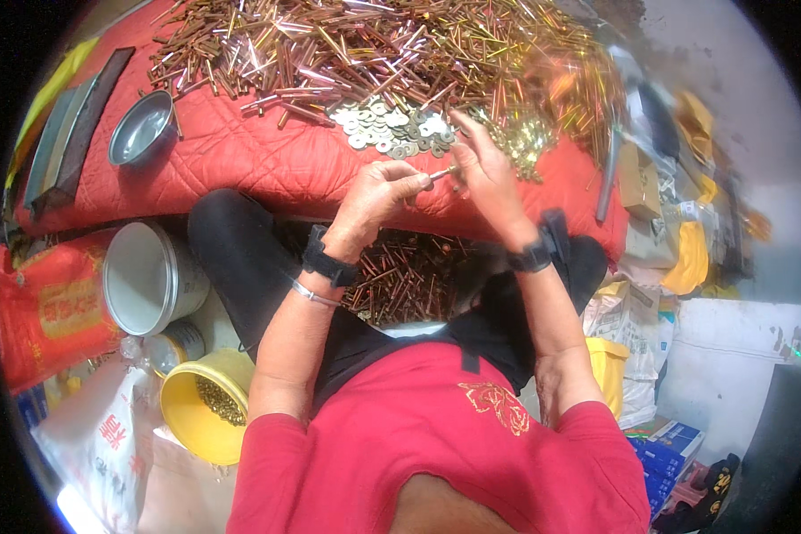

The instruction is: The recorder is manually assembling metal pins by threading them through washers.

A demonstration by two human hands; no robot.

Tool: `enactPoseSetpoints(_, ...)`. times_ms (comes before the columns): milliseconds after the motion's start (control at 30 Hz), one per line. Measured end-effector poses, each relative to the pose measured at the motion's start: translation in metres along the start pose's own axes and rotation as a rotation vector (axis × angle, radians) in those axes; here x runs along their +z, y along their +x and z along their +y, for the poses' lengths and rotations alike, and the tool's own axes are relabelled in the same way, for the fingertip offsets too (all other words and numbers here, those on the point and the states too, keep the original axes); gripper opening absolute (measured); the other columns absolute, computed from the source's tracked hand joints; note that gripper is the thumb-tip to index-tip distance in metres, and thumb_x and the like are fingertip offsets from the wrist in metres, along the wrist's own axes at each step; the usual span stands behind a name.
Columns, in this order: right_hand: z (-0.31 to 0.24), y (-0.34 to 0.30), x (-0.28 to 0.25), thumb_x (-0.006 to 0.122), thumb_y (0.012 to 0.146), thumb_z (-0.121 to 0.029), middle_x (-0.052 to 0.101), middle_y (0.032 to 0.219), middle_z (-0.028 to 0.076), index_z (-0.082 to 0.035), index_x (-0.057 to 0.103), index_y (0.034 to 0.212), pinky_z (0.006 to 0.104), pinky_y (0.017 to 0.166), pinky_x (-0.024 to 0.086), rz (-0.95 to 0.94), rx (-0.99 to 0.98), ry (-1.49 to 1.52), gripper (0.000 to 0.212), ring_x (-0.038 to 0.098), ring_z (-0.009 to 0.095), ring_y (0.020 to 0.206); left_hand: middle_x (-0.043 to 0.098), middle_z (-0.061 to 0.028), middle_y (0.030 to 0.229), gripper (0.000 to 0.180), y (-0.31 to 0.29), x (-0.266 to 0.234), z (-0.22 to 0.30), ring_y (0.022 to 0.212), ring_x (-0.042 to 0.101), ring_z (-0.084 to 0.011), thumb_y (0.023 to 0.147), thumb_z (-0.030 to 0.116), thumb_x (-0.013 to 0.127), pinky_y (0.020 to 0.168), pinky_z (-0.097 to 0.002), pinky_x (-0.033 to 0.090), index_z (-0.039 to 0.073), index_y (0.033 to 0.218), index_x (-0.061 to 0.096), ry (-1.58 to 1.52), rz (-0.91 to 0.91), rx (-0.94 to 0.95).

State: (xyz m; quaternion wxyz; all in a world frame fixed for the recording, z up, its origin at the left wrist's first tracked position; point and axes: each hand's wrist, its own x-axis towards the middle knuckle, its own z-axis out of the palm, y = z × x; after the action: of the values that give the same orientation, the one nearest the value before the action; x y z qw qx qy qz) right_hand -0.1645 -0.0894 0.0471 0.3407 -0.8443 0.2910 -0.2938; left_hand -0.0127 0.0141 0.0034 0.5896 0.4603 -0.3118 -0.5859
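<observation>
My left hand (384, 194) is closed, pinching a short metal bolt (441, 173) between thumb and fingertips. The bolt points right, towards my right hand (488, 173), which is held up beside its end with fingers stretched out and apart. Whether the right palm touches the bolt I cannot tell. Just beyond both hands, a pile of flat silver washers (387, 125) lies on a red quilted cover (258, 173). Right of the washers are small shiny gold-coloured pieces (527, 147), too small to name surely.
A large heap of copper-coloured metal rods (329, 49) covers the far side; more rods (409, 280) lie below between my knees. A metal bowl (142, 129) sits at left. Beside my left leg stand a white bucket (140, 278) and a yellow bucket (182, 405) holding small brass-coloured parts.
</observation>
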Motion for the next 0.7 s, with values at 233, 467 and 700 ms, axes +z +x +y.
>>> enactPoseSetpoints(233,0.006,-0.0028,0.0012,0.056,0.09,-0.004,0.062,0.094,0.017,-0.01,0.046,0.134,0.0348,0.072,0.049,-0.051,-0.097,-0.085,0.046,0.063,0.028,0.08,0.059,0.0032,0.067,0.017,0.0005,0.001,-0.001,0.055,0.047,-0.0029,0.084,0.023,0.069,0.049,-0.0191,0.032,0.006,0.084,0.07,0.04,0.037,0.009)
enactPoseSetpoints(467,0.0064,-0.0043,0.0032,0.057,0.09,-0.008,0.063,0.103,0.022,-0.008,0.049,0.13,0.0389,0.071,0.05,0.001,-0.149,-0.079,0.041,0.065,0.035,0.085,0.059,0.0038,0.066,0.016,0.0003,-0.0014,0.0001,0.052,0.044,-0.0021,0.085,0.023,0.068,0.047,-0.0188,0.03,0.007,0.085,0.07,0.034,0.023,-0.035)
enactPoseSetpoints(700,0.0047,-0.0086,0.0058,0.058,0.089,-0.008,0.063,0.101,0.022,-0.009,0.05,0.13,0.041,0.072,0.049,-0.025,-0.179,-0.086,0.042,0.064,0.036,0.085,0.059,0.004,0.067,0.017,0.0042,-0.0035,-0.0036,0.052,0.044,-0.002,0.084,0.025,0.069,0.046,-0.0186,0.029,0.008,0.084,0.07,0.016,0.022,-0.017)
